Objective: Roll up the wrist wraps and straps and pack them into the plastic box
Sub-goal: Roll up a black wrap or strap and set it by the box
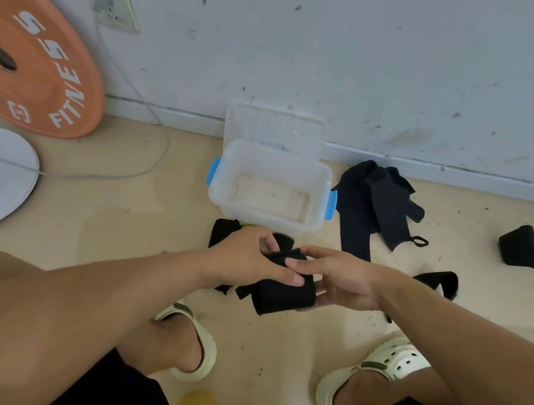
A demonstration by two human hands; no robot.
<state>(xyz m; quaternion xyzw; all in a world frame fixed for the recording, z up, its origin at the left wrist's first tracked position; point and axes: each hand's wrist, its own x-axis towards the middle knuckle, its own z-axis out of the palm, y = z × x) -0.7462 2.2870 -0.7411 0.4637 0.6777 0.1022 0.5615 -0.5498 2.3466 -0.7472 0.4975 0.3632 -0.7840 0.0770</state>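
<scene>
A black wrist wrap (284,288) is gripped by both hands, left hand (247,258) and right hand (340,279). Soft, floppy stuff probably, so it's best pinched tight at the rolled end.

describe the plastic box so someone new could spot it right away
Look along the foot of the white wall, near the middle. The plastic box sits on the floor there, open, its clear lid propped against the wall. Its translucent white walls and blue side latches separate it from the black straps beside it.
</scene>
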